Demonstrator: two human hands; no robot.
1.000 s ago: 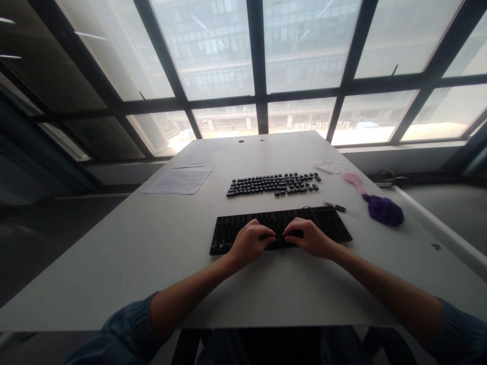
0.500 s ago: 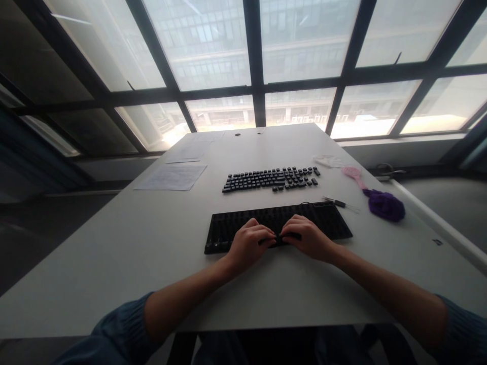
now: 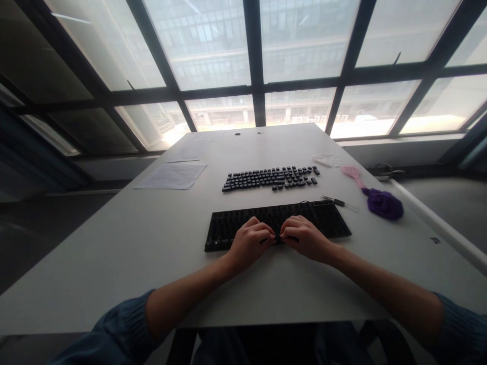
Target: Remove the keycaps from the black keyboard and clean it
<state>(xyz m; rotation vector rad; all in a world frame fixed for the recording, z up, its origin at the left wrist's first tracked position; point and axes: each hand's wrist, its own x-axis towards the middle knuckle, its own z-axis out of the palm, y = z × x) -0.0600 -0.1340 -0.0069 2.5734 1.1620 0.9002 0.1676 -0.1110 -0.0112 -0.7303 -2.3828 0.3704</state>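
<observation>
A black keyboard [image 3: 327,220] lies on the white table in front of me, mostly stripped, with a few keycaps at its lower left corner. My left hand [image 3: 253,238] and my right hand [image 3: 304,235] meet over its near edge, around the middle. Thumbs and fingers of both are pinched together, tips nearly touching, on a small dark keycap [image 3: 278,236] between them. The fingers cover most of it, so its full shape is hidden. Beyond the keyboard, loose black keycaps [image 3: 262,178] are laid out in keyboard-like rows.
A wire keycap puller [image 3: 339,202] rests by the keyboard's far right corner. Further right are a pink hairbrush [image 3: 353,173], a purple cloth [image 3: 384,204] and crumpled white plastic [image 3: 327,160]. Paper sheets [image 3: 171,177] lie at the left. Windows stand behind the white table [image 3: 114,253].
Both hands stay at the same place on the keyboard; their fingertips have come slightly closer together. The view has shifted a little.
</observation>
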